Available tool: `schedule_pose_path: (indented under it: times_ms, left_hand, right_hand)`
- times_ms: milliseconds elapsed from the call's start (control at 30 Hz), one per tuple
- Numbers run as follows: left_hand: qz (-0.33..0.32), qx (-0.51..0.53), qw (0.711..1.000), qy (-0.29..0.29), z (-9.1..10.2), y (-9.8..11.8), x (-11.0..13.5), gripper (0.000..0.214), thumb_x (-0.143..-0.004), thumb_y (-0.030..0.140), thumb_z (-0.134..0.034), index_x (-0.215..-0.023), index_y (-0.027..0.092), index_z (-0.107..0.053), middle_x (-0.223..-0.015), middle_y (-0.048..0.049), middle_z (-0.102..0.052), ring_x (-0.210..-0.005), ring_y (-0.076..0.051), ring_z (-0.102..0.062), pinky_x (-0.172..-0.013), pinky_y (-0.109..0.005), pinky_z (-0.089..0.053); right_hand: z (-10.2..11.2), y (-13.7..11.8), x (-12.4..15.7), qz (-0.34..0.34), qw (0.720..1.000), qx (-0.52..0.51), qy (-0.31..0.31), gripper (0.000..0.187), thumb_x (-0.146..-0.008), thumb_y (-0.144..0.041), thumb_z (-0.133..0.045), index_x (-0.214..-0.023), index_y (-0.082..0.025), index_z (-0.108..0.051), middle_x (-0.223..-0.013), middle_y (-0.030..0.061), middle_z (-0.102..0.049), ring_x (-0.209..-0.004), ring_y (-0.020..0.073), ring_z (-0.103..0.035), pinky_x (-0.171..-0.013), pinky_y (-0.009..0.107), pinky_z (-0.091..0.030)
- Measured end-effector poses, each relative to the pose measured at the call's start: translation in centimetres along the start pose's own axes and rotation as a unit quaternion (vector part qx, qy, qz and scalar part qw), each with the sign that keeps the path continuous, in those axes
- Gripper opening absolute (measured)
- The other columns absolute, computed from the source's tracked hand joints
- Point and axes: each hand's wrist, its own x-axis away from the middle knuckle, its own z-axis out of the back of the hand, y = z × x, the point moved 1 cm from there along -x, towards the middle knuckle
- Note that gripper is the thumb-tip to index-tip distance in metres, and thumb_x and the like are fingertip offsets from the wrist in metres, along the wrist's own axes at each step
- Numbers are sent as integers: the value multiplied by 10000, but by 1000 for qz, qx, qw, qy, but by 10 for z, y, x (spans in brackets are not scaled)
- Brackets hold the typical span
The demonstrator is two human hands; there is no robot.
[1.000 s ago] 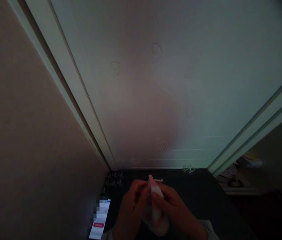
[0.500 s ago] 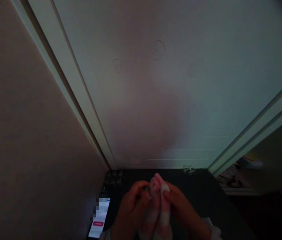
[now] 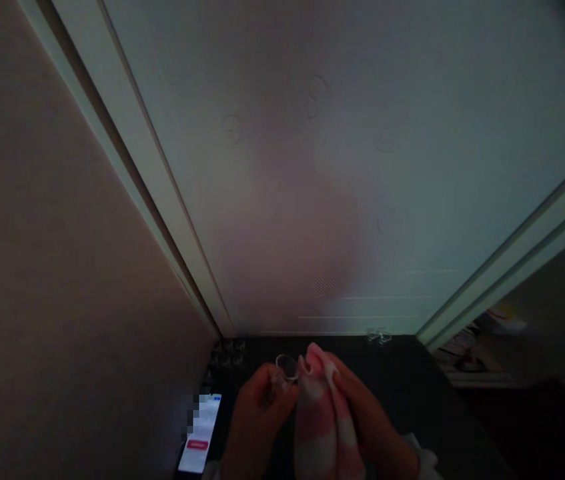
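The scene is very dark. My left hand (image 3: 257, 417) is closed, pinching a small clear ring-shaped piece (image 3: 286, 367) at its fingertips. My right hand (image 3: 367, 417) is closed on a pink-and-white striped cloth (image 3: 325, 413), which hangs down between both hands. The clear piece sits right beside the top of the cloth. Both hands hover over a dark surface (image 3: 402, 380) in front of a white door (image 3: 342, 167).
A lit phone (image 3: 201, 433) lies on the dark surface at my left. Small clear objects (image 3: 227, 353) lie near the left corner, and another clear piece (image 3: 377, 337) by the door's foot. A beige wall (image 3: 52, 267) stands left; a cluttered opening (image 3: 482, 347) shows at right.
The striped cloth has been drawn out longer between my hands. The clear ring-shaped piece now shows at my left fingertips, apart from the cloth's top.
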Motion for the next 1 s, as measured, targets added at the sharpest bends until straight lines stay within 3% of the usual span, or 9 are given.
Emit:
schedule_pose_path:
  times_ms: [200, 300, 433, 500, 600, 733, 1000]
  left_hand:
    - [-13, -16, 1000, 1, -3, -1, 1, 282, -723, 422, -633, -635, 158, -586, -578, 38, -488, -559, -115, -427, -519, -203, -354]
    - [4, -12, 999, 32, -2, -4, 1, 273, -741, 413, -620, -649, 157, -602, -614, 24, -539, -600, -130, -483, -560, -214, -395]
    - [11, -8, 998, 60, 0, -7, -1, 253, -753, 393, -606, -807, 156, -674, -746, -29, -659, -720, -181, -580, -665, -253, -443]
    - [17, -10, 998, 55, 0, -7, -1, 271, -755, 388, -596, -868, 158, -684, -809, -50, -690, -762, -199, -598, -685, -264, -451]
    - [18, -33, 999, 29, 0, -6, -1, 229, -752, 363, -600, -807, 159, -688, -782, -43, -698, -748, -201, -604, -674, -260, -451]
    - [0, -63, 997, 36, 2, -5, 0, 209, -758, 355, -597, -713, 164, -668, -679, -13, -659, -690, -184, -582, -636, -242, -438]
    - [16, -23, 997, 77, 6, -10, -1, 360, -707, 518, -606, -658, 162, -632, -612, 4, -590, -602, -157, -510, -569, -226, -411]
  right_hand:
    - [-8, -3, 1, 3, 998, 17, -52, 294, -828, -438, -515, -979, -206, -614, -921, 41, -618, -898, 207, -562, -822, 321, -438]
    - [-10, -3, 3, -12, 998, 12, -62, 277, -813, -442, -539, -956, -212, -600, -890, 24, -603, -841, 189, -555, -748, 289, -445]
    - [-11, -2, 5, -15, 997, 12, -78, 289, -771, -464, -592, -919, -217, -573, -845, 1, -580, -756, 159, -538, -674, 251, -429]
    - [-12, -1, 4, -17, 996, 22, -87, 304, -763, -473, -602, -915, -213, -564, -813, -9, -562, -709, 142, -525, -639, 235, -416]
    - [-12, 1, 4, -16, 994, 41, -95, 302, -773, -465, -600, -934, -212, -561, -798, -15, -543, -679, 127, -511, -611, 225, -402]
    - [-9, 2, 4, 8, 993, 91, -81, 281, -803, -447, -573, -955, -211, -570, -884, 15, -566, -793, 161, -532, -678, 258, -420]
    - [2, 11, -6, 52, 976, 211, -27, 284, -825, -460, -525, -811, -186, -599, -727, 5, -559, -682, 159, -533, -617, 261, -438]
